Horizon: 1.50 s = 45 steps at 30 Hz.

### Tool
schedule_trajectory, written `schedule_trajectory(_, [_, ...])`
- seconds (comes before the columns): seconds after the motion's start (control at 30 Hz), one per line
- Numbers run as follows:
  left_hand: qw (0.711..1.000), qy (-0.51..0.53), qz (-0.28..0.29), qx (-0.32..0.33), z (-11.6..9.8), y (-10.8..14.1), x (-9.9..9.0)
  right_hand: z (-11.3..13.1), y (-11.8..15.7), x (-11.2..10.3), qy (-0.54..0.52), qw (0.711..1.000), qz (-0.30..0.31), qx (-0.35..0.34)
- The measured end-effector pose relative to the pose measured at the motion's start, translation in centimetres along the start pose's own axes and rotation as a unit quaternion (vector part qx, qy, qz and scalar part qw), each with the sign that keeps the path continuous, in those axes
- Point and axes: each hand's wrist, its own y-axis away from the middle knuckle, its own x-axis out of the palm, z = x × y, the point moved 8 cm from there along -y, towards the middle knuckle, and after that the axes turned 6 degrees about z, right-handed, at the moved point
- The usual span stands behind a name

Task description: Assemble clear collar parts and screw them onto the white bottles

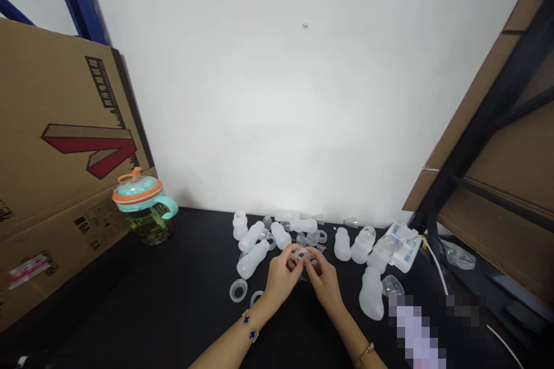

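My left hand and my right hand meet over the black table. Between their fingertips they grip a small translucent bottle ring; whether a teat sits in it, I cannot tell. Milky plastic baby bottles lie close to my left hand, among them one tilted bottle. A loose collar ring rests left of my left wrist, and another ring is partly hidden by that arm. Behind my hands are several clear caps and rings. Right of my right hand lies a bottle beside a clear cap.
A teal-lidded jug with greenish liquid stands at the left by a big cardboard box. More bottles and a white power strip with a cable are at the right. A white wall rises behind the table.
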Motion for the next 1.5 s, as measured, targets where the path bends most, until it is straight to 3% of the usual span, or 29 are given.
schedule_trajectory(0.73, [0.998, -0.061, -0.010, -0.002, 0.0, 0.1, -0.1, 1.2, 0.0, -0.1, 0.037, 0.999, -0.010, -0.015])
schedule_trajectory(1.07, [0.999, -0.045, 0.004, 0.023, -0.5, 0.1, 0.1, 1.2, 0.1, -0.4, -0.003, 1.000, -0.015, -0.006])
schedule_trajectory(1.5, [0.999, -0.030, 0.005, 0.011, -0.4, 0.0, 0.0, 1.4, 0.1, -0.4, 0.025, 0.999, -0.020, -0.030])
